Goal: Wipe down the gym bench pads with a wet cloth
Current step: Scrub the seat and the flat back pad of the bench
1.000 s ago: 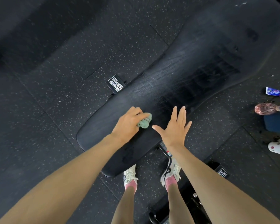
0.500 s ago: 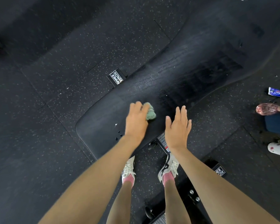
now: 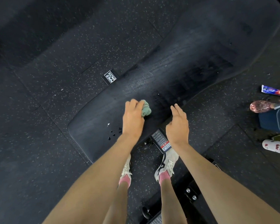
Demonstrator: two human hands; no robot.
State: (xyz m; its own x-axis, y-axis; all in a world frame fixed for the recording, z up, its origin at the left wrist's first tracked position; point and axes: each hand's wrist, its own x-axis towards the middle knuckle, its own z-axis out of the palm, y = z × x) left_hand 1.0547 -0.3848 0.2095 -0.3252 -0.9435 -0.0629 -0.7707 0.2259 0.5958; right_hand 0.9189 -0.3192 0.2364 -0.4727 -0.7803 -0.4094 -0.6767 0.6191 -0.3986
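Now | left hand (image 3: 132, 122) fingers (image 3: 134, 105) curl round cloth (image 3: 146, 109) on pad (image 3: 168, 75) | right hand (image 3: 178, 126) fingers straight

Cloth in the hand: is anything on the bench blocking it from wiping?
Nothing visible blocks the green cloth, gripped by the left hand, toward the far end of the bench pad. Only small dark bits and a white speck lie near the near end.
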